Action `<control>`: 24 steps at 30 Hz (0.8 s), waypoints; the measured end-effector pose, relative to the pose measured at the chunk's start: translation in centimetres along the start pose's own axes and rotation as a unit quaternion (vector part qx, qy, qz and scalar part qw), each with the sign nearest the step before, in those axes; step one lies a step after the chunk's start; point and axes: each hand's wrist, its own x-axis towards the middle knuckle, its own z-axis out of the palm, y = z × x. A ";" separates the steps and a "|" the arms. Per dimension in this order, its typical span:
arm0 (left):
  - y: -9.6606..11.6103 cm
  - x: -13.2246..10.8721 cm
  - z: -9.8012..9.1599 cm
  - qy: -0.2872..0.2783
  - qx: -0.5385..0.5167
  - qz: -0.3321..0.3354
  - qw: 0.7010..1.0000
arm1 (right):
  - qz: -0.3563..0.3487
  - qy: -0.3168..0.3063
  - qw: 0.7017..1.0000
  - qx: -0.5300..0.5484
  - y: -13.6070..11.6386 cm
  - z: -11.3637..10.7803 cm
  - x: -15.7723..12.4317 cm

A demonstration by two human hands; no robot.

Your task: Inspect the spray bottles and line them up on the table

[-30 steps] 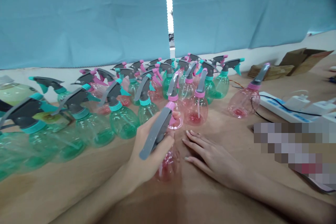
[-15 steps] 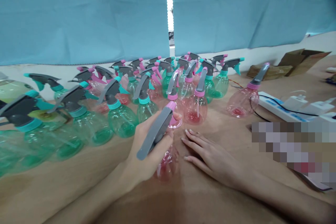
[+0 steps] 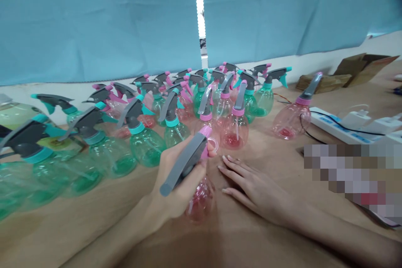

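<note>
My left hand (image 3: 176, 176) is wrapped round the grey and pink trigger head of a clear pink spray bottle (image 3: 200, 205). The bottle's body shows below my fingers, low in the middle of the view; its neck is hidden by the hand. To its right, my right hand (image 3: 251, 184) lies flat on the brown table with fingers stretched out, touching no bottle. Just beyond my hands stands another pink spray bottle (image 3: 234, 134). A green spray bottle (image 3: 147, 146) with a turquoise collar stands to the left of my left hand.
Several green and pink spray bottles crowd the back and left of the table (image 3: 125, 226). A lone pink spray bottle (image 3: 290, 121) stands at right beside a white power strip (image 3: 336, 127) with plugs and a black cable. Behind are a cardboard box (image 3: 361, 69) and a blue curtain (image 3: 125, 21).
The pink head in my left hand has moved slightly down toward me, its grip kept. My right hand stays flat on the table. The view has shifted a little.
</note>
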 end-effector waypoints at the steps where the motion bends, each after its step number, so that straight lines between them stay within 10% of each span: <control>1: 0.0 0.0 0.0 0.001 0.001 0.002 1.000 | 0.001 -0.002 1.000 0.000 0.0 0.0 0.0; 24: 1.8 -0.1 0.7 0.071 0.014 -0.054 0.996 | 0.012 0.005 1.000 0.025 -0.1 0.2 -0.1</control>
